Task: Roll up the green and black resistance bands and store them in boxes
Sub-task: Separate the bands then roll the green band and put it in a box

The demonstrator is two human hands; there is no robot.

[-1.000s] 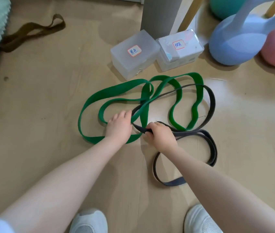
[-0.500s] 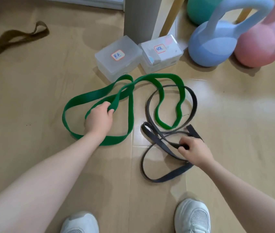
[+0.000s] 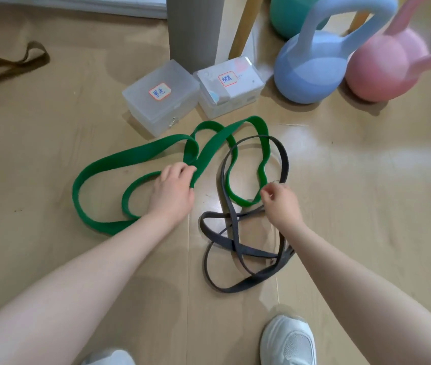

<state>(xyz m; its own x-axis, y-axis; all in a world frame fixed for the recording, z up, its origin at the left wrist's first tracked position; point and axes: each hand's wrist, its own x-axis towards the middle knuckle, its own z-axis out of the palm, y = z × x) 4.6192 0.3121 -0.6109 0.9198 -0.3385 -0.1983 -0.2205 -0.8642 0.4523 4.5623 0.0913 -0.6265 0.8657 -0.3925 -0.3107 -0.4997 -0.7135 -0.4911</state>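
Green band (image 3: 135,156) and black band (image 3: 235,246) lay unrolled, tangled on floor in front of the two closed boxes (image 3: 161,101); left hand (image 3: 173,191) gripped green, right hand (image 3: 282,204) empty, loosely curled, so rolling not started.

Matt green band (image 3: 135,159) at the left fingertips; thinner dull black band (image 3: 235,248) below the right fingers. Frosted plastic boxes (image 3: 160,100) beyond; floor (image 3: 367,206) smooth, glossy.
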